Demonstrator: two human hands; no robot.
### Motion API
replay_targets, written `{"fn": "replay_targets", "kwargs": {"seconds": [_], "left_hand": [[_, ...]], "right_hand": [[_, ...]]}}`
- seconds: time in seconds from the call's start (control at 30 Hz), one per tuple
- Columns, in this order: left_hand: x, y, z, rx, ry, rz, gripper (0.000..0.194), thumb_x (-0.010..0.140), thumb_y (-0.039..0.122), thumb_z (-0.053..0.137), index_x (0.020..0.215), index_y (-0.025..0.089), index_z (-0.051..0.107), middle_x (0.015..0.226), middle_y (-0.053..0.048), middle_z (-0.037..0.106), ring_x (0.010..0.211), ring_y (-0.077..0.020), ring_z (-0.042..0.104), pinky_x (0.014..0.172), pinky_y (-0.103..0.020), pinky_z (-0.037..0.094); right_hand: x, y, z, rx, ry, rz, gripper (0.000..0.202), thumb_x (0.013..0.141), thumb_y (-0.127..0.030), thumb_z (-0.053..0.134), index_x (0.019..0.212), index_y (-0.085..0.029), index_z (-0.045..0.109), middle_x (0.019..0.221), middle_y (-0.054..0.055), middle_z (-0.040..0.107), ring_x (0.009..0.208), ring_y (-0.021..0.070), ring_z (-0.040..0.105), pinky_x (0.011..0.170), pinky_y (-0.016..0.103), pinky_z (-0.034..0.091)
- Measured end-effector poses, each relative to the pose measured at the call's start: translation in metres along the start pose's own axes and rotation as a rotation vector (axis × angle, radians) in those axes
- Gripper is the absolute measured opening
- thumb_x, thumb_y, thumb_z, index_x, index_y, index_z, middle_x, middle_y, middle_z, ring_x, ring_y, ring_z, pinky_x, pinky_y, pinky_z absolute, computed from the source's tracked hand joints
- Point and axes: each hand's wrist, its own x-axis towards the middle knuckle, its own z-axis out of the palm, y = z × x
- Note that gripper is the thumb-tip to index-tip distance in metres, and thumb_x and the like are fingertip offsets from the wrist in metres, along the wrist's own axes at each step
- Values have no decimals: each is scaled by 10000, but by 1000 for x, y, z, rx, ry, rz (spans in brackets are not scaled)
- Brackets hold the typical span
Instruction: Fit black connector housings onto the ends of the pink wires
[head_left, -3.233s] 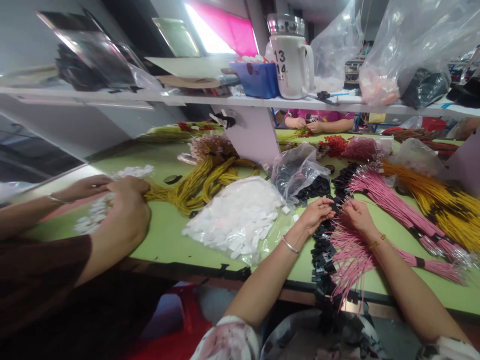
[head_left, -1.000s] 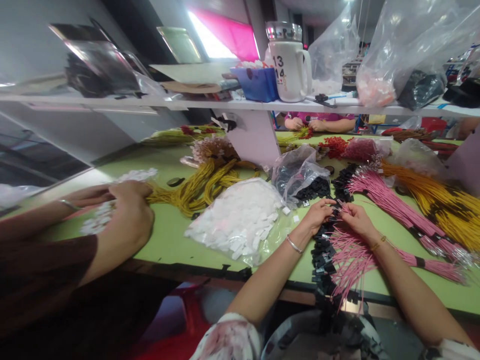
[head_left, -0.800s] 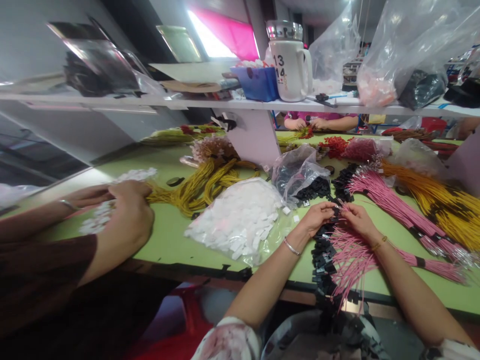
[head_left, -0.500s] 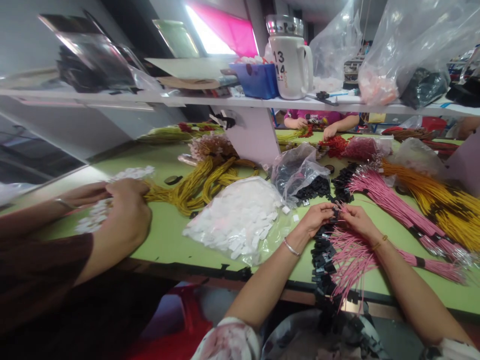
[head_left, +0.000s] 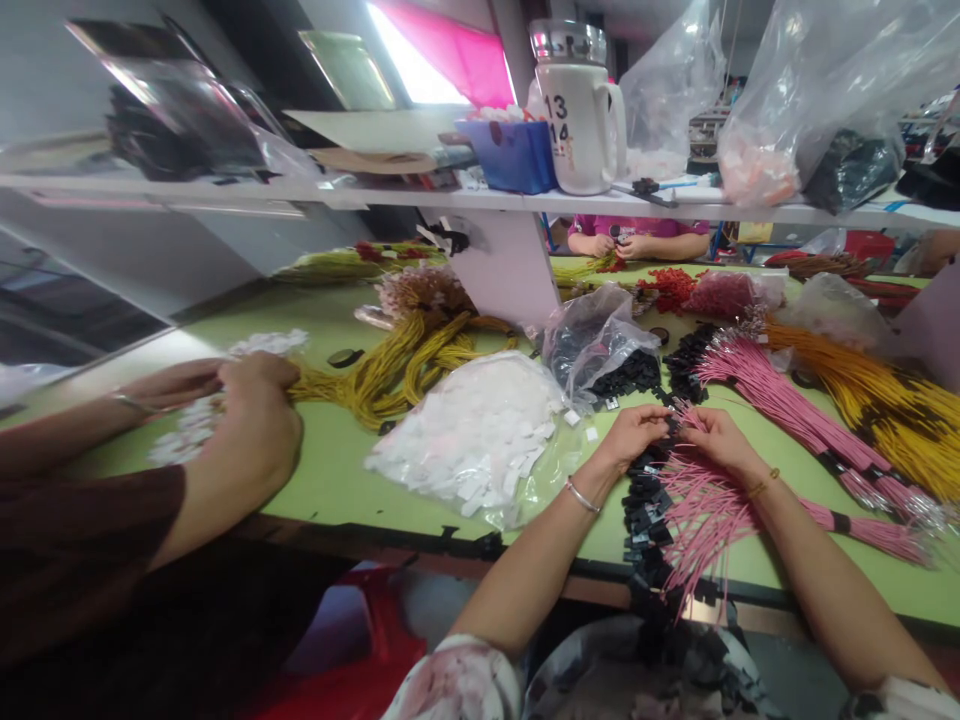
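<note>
My left hand is pinched around a small black connector, at the top of a row of black connectors. Close on its right, my right hand has its fingertips closed on a pink wire. The two sets of fingertips nearly meet. Loose pink wires fan out below my hands, and a tied pink bundle runs out to the right under my right forearm. Black connectors spill from a clear bag just beyond my left hand.
A bag of white connectors lies left of my forearm. Yellow wires lead to a neighbour's hands at the left. Pink and orange bundles lie right. A shelf spans the back, holding a mug.
Across the table, a person's hand has moved left from the red bundle to the other hand. My own hands have barely moved.
</note>
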Motion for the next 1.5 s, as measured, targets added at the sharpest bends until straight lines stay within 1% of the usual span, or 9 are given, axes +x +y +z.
{"fn": "replay_targets", "kwargs": {"seconds": [0.1, 0.4, 0.5, 0.7, 0.83, 1.03, 1.23, 1.4, 1.5], "left_hand": [[-1, 1, 0, 17, -11, 13, 284, 624, 138, 766, 906, 109, 746, 710, -16, 678, 615, -89, 569, 626, -213, 420], [-4, -1, 9, 72, -28, 43, 257, 657, 160, 742, 910, 112, 751, 734, -30, 684, 609, -95, 557, 614, -219, 415], [-3, -4, 9, 92, -30, 60, 244, 653, 158, 745, 892, 114, 754, 727, -29, 680, 623, -101, 558, 623, -222, 415], [2, -8, 4, 52, 54, 64, 253, 623, 170, 756, 872, 126, 746, 716, -15, 679, 634, -106, 561, 644, -231, 425], [1, -10, 9, 49, 70, 49, 198, 605, 137, 747, 802, 122, 734, 668, -1, 655, 600, -94, 546, 616, -219, 408], [-2, -6, 14, -13, 4, 21, 178, 628, 140, 729, 802, 100, 718, 593, -3, 626, 542, -93, 539, 586, -225, 407], [1, -6, 12, -14, 44, -4, 184, 626, 115, 707, 810, 100, 709, 592, -3, 632, 516, -94, 547, 562, -221, 413], [-1, -11, 9, 118, 30, 27, 139, 638, 105, 657, 771, 112, 696, 565, 16, 601, 504, -87, 518, 553, -214, 399], [2, -5, -1, 328, -36, 51, 142, 663, 121, 639, 783, 119, 715, 604, 1, 623, 556, -105, 537, 589, -229, 415]], "right_hand": [[-1, -4, -2, 58, -56, 32, 435, 681, -491, 746, 601, -208, 425, 538, -71, 387, 510, 85, 315, 493, 237, 251], [-3, -1, -6, 116, -103, 79, 423, 684, -515, 760, 622, -192, 493, 520, -57, 424, 488, 90, 339, 486, 238, 257], [-3, 0, -7, 55, -90, 40, 390, 712, -488, 746, 646, -187, 506, 547, -53, 433, 507, 91, 350, 492, 233, 270], [-5, 1, -13, -114, -83, -14, 274, 817, -432, 631, 737, -182, 554, 625, -32, 491, 562, 110, 401, 511, 229, 309], [-2, 9, -11, -186, -56, -70, 249, 816, -394, 591, 687, -191, 525, 621, -26, 482, 575, 121, 412, 519, 235, 311], [1, 10, -7, -324, 25, -156, 235, 819, -342, 546, 643, -202, 477, 584, -31, 456, 572, 125, 389, 528, 245, 291], [-2, 7, -8, -389, -25, -214, 238, 848, -323, 516, 648, -207, 460, 582, -34, 442, 561, 124, 376, 526, 253, 272], [-2, 11, -4, -401, 21, -225, 255, 831, -338, 527, 625, -211, 447, 566, -34, 440, 547, 123, 367, 523, 260, 262], [-2, 5, -5, -317, 121, -226, 269, 846, -355, 549, 637, -211, 459, 576, -31, 458, 558, 125, 383, 533, 261, 283]]}}
